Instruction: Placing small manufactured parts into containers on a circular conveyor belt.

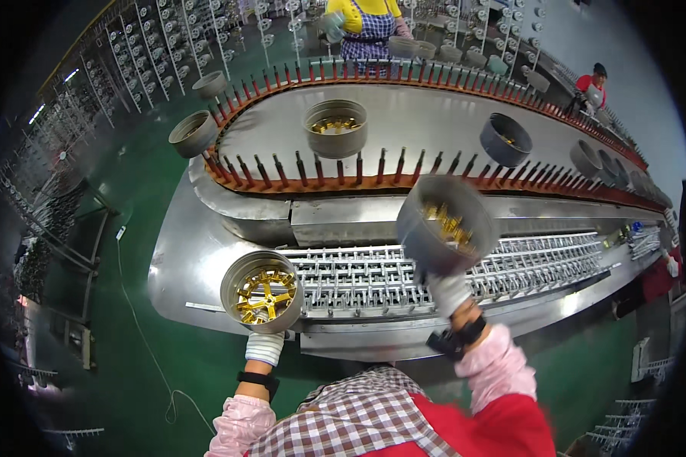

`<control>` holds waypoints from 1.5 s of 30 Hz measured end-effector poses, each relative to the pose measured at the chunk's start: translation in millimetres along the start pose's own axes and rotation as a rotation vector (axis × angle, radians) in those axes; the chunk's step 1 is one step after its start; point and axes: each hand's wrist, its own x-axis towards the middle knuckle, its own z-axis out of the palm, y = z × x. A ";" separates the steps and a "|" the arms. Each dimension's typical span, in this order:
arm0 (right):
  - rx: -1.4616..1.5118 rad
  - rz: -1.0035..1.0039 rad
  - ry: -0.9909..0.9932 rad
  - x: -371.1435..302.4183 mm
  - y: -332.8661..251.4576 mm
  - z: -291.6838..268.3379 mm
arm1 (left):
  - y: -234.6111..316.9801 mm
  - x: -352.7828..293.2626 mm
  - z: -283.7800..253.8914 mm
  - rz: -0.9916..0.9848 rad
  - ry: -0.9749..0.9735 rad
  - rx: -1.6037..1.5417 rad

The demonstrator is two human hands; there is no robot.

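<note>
My left hand [264, 347], in a white knitted glove, holds a round grey tub [225, 293] from below, with its fingers mostly hidden behind the wall. Inside sits a shiny gold spoked part [268, 298] with small knobs around it. Raised higher on the right, my gloved right hand [447, 293] grips a second grey tub [419, 247] from underneath. That one is tilted and slightly blurred, with several gold pieces [448, 227] in it. Both tubs are over the near side of the metal bench, apart from each other.
Red-and-black upright pegs [360, 169] line an oval conveyor track. More tubs [335, 139] stand on or over it. Silver racks of small metal fittings [351, 282] lie on the bench [179, 251]. A person in a checked apron [368, 34] stands across the track, another [591, 91] far right.
</note>
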 end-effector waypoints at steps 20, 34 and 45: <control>-0.181 -0.234 -0.012 -66.7 41.6 104.3 | -19.8 12.6 19.3 0.202 0.010 0.118; 0.133 0.020 -0.107 -72.8 70.2 142.4 | -20.1 16.1 25.2 0.130 -0.200 0.017; -0.127 -0.473 0.018 -75.7 88.5 111.1 | 11.0 42.8 35.7 0.151 -0.154 0.128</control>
